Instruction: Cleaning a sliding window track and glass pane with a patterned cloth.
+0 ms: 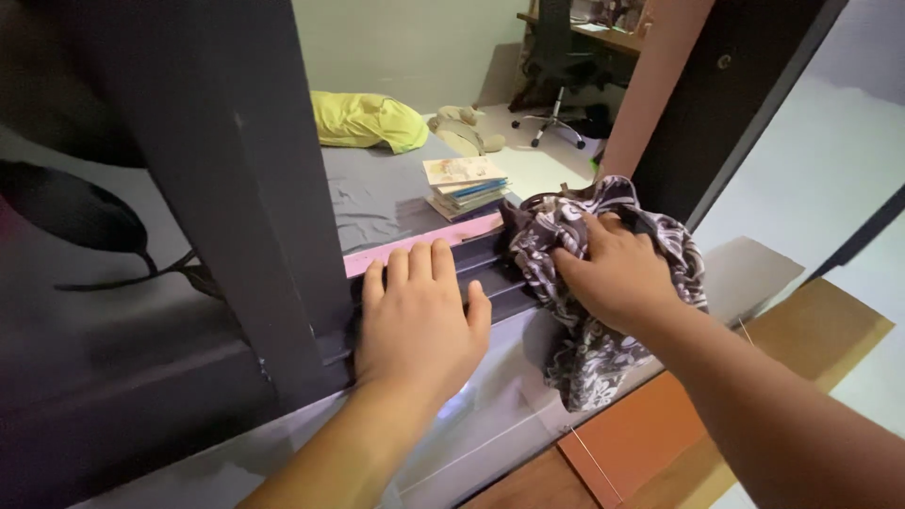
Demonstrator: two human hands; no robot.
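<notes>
My left hand (419, 320) lies flat, fingers together, on the dark grey rail (500, 297) at the edge of a bed, just right of a dark upright post (236, 170). My right hand (613, 273) grips a bunched dark cloth with a white flower pattern (584, 358), which hangs over the same rail to the right. A pink strip (415, 247) runs along the mattress edge just beyond my left fingertips.
On the grey mattress (377, 198) lie a stack of books (465, 186) and a yellow-green pillow (368, 121). An office chair (558, 66) stands by a desk in the far room. A dark door (726, 104) is at right, with brown and orange floor panels (650, 434) below.
</notes>
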